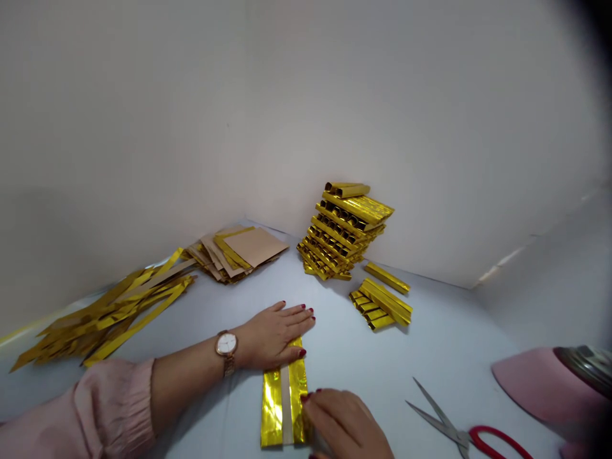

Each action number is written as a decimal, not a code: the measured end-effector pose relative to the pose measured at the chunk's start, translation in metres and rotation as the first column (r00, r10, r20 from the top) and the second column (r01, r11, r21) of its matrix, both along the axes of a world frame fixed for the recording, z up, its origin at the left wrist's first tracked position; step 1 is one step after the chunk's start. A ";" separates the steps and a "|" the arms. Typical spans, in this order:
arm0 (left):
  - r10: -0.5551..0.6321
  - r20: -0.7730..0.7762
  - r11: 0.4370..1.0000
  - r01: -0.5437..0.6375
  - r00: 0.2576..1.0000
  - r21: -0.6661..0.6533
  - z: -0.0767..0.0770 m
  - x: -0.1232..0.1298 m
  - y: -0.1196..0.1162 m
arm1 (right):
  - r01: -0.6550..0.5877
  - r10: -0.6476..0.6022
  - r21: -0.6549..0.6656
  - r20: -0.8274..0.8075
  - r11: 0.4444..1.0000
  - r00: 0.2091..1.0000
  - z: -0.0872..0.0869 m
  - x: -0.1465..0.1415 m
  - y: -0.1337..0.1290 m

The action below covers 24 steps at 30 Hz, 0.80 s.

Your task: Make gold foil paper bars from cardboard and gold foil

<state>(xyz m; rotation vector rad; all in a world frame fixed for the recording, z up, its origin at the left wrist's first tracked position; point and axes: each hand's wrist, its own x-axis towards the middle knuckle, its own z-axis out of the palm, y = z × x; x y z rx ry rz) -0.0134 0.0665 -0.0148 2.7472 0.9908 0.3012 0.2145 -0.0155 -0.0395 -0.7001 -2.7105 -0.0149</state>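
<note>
A strip of shiny gold foil paper (pixel 272 408) lies lengthwise in front of me. Its two long sides are folded inward, and a narrow tan band shows down the middle. My left hand (pixel 275 335), with a watch (pixel 226 345) on the wrist, lies flat across the strip's far end, fingers stretched out. At the near right edge of the strip is my right hand (pixel 347 424), fingers curled and pressed together. Whatever may be under those fingers is mostly hidden, and I cannot make it out.
Scissors with red handles (pixel 461 437) lie spread at the front right. A stack of gold tubes (pixel 342 236) stands by the wall, with loose gold tubes (pixel 382 306) nearby. Square sheets (pixel 255 247) and gold offcuts (pixel 119 312) lie left. A pink object (pixel 530 382) is at far right.
</note>
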 end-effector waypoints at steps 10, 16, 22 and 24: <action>-0.037 0.000 0.999 0.037 0.999 0.000 -0.001 -0.001 0.007 | -0.222 0.184 0.339 0.140 0.914 0.973 0.008 -0.026 0.006; 0.032 -0.031 0.999 -0.033 0.999 -0.011 0.000 0.001 0.019 | -0.205 0.167 0.420 0.126 0.884 0.978 0.015 -0.026 0.007; 0.153 -0.027 0.988 -0.154 0.988 -0.003 -0.004 0.004 0.037 | -0.194 0.157 0.432 0.119 0.881 0.980 0.016 -0.027 0.004; 0.175 -0.007 0.985 -0.175 0.985 0.004 -0.006 0.005 0.044 | -0.182 0.147 0.431 0.115 0.884 0.982 0.016 -0.027 0.003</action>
